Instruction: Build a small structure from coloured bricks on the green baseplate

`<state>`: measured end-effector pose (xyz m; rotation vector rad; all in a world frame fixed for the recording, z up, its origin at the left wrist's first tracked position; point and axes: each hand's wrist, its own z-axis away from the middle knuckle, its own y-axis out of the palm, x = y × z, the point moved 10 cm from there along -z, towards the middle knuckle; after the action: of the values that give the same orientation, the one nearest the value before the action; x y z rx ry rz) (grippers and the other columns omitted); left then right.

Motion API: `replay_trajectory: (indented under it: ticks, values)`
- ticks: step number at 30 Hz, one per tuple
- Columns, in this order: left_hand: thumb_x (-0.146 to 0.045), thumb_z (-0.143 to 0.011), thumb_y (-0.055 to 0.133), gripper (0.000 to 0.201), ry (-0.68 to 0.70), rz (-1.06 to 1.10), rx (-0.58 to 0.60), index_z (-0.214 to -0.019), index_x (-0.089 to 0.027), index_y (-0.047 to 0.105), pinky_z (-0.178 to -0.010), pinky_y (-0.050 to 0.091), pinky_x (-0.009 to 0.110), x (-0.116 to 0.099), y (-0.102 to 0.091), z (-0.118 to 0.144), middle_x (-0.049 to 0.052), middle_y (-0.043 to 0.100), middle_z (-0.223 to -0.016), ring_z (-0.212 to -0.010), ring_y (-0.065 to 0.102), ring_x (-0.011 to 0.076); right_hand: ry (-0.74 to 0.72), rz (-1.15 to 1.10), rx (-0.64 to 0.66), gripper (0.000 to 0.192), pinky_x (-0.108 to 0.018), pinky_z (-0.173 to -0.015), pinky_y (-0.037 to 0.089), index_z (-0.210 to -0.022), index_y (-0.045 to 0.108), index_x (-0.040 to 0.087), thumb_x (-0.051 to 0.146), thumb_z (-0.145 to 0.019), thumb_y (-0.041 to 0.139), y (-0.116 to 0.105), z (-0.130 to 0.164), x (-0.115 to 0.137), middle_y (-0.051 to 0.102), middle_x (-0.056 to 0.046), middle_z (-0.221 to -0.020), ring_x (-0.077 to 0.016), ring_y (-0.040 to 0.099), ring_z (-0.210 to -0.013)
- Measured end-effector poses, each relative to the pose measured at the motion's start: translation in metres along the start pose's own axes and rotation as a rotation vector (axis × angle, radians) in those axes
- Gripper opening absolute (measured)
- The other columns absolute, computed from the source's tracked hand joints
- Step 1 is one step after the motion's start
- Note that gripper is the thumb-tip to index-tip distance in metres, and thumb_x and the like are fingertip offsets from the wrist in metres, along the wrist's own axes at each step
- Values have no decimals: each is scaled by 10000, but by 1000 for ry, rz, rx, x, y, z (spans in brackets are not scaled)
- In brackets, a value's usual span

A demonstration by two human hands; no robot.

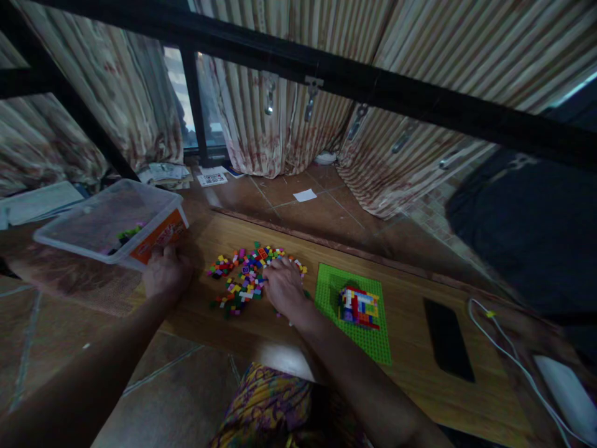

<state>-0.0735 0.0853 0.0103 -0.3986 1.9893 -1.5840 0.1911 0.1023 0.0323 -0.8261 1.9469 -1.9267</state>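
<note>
My left hand is closed, fingers curled, against the orange-labelled end of a clear plastic box. Whatever those fingers may hold is hidden. Small toy bricks in many colours lie in a loose pile on a wooden table. My right hand rests on the right side of this pile with bent fingers; I cannot see what is under the fingertips. To its right lies a green baseplate carrying a small structure of building bricks, with red, white, blue and yellow pieces.
A few green and dark pieces show inside the box. A black phone lies on the table's right part, beside a white cable and a white device. A dark metal bar crosses in front of striped curtains.
</note>
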Motion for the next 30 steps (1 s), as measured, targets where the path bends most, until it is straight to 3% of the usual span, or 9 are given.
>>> replay_trajectory:
  ticks: [12, 20, 26, 30]
  values:
    - [-264, -874, 371, 390, -2, -17, -16, -1176, -137, 583, -813, 473, 388, 2, 2, 0, 180, 568, -1184, -1024, 586, 304, -13, -86, 31, 102, -340, -897, 354, -844, 716, 207, 258, -823, 630, 10, 1, -7, 630, -67, -952, -225, 492, -982]
    - [-269, -870, 381, 392, 3, -13, -18, -1182, -138, 580, -800, 475, 388, 3, 3, 1, 180, 562, -1186, -1017, 587, 307, -12, -150, -79, 46, -339, -899, 378, -801, 672, 190, 208, -801, 629, -4, 10, -8, 658, -58, -924, -221, 530, -963]
    - [-271, -849, 418, 365, -10, 84, -42, -1129, -136, 608, -815, 475, 410, 6, 2, -3, 187, 580, -1175, -1013, 590, 318, 143, -458, -146, 86, -283, -771, 430, -811, 652, 214, 224, -835, 570, -17, 42, -23, 675, -19, -833, -169, 606, -809]
    - [-278, -854, 408, 340, -28, 212, -135, -1058, -122, 631, -824, 477, 401, 13, -16, 1, 171, 632, -1054, -971, 603, 290, 196, -726, -210, 67, -259, -687, 427, -794, 636, 204, 223, -807, 574, -22, 81, -19, 656, -13, -769, -147, 600, -721]
